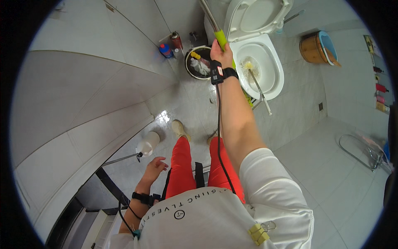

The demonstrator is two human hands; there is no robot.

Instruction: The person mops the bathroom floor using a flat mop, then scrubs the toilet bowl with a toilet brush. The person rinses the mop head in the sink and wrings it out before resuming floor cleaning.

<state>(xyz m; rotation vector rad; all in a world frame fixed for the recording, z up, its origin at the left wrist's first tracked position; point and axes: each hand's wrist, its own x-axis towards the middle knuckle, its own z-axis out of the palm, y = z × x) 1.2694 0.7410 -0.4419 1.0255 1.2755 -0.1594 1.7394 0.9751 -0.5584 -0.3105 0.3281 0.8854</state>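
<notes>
My right hand (221, 53) reaches far forward and grips the lime-green sleeve (220, 38) of a metal pole (209, 14). More lime green, with a green piece (249, 101) near the floor, shows past my forearm; the pole's lower run is hidden. Just right of that hand stands a white toilet (276, 59) with its lid (261, 14) raised. A long-handled brush (260, 91) leans in the bowl, its head in yellowish, foamy water and its handle over the front rim. My left hand (154, 169) hangs low at my side, fingers apart, holding nothing, near a white plastic container (148, 143).
A dark bin (189, 70) with a pale rim holds rubbish left of the toilet. Beside it stand a blue bottle (165, 51) and a red can (176, 40). A wooden bucket (309, 48) with a blue liner is at right. A shower hose (351, 155) lies lower right.
</notes>
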